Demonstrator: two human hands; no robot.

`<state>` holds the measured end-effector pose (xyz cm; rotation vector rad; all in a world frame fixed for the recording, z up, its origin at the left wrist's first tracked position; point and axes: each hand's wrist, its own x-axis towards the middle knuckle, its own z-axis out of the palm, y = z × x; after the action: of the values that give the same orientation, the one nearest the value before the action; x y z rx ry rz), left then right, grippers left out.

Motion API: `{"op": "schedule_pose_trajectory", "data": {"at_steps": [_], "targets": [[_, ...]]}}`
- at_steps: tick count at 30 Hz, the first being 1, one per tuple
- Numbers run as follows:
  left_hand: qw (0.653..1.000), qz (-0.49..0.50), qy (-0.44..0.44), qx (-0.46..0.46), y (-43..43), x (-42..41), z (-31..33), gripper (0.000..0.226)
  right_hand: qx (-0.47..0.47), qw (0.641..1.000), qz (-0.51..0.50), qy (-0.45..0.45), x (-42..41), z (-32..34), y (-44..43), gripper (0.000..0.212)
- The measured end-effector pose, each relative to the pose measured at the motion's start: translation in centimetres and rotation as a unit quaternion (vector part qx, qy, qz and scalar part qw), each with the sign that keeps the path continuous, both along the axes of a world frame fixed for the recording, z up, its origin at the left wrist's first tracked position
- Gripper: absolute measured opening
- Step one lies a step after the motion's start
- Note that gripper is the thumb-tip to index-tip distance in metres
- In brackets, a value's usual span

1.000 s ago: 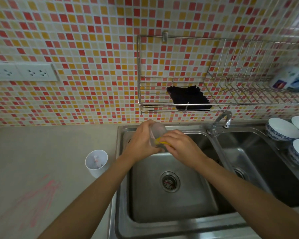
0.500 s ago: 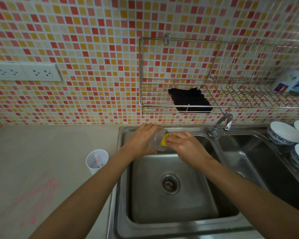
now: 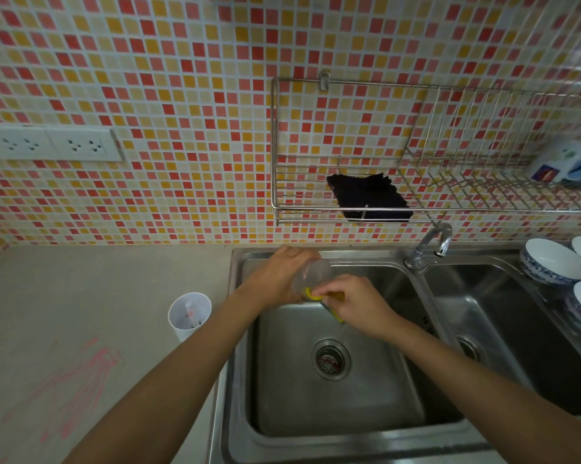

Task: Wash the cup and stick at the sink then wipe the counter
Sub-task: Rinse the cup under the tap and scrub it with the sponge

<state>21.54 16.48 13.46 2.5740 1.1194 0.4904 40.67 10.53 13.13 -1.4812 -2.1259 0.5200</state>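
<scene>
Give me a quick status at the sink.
Left hand holds clear cup. Right hand scrubs it with yellow sponge. Nothing in the way.

- Dim, soft, even light; faint shadows.
- Dull glare on the steel sink (image 3: 413, 433) rim and faucet (image 3: 431, 244).
- Wide-angle bending curves the tile wall (image 3: 148, 78) edges.
- Right-edge dish rack (image 3: 483, 155) blurred.

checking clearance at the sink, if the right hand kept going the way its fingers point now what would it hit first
The right hand points left and slightly away, its yellow sponge already against the clear cup. It would meet the cup first, then the left hand gripping it. Depth is hard to judge here.
</scene>
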Motion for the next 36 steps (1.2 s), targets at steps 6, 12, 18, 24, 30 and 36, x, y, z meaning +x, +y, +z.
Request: {"op": "schedule_pose_trajectory", "data": {"at_steps": [6,12,18,24,30,36], "targets": [[1.0,-0.008,0.001,0.0,0.1,-0.2,0.0,0.085,0.199,0.942,0.115,-0.244,1.5,0.1,0.5,0.036],[0.998,-0.013,-0.038,-0.056,0.1,-0.6,1.1,0.089,0.229,0.933,0.115,-0.252,1.6,-0.1,0.9,0.029],[0.986,0.046,-0.12,-0.106,-1.2,-0.4,0.3,0.098,0.252,0.938,0.104,-0.215,1.3,0.5,0.3,0.031],[0.986,0.048,-0.155,-0.036,-1.3,-0.1,-0.5,0.089,0.131,0.984,0.065,-0.1,-0.2,1.2,-0.4,0.029],[0.999,0.019,-0.047,0.008,-0.8,0.0,0.6,0.085,0.09,0.98,0.105,-0.144,0.2,2.4,0.1,0.032],[0.999,-0.023,-0.04,0.006,-0.2,-0.1,1.5,0.087,0.202,0.956,0.064,-0.201,0.3,0.9,-0.3,0.04]]}}
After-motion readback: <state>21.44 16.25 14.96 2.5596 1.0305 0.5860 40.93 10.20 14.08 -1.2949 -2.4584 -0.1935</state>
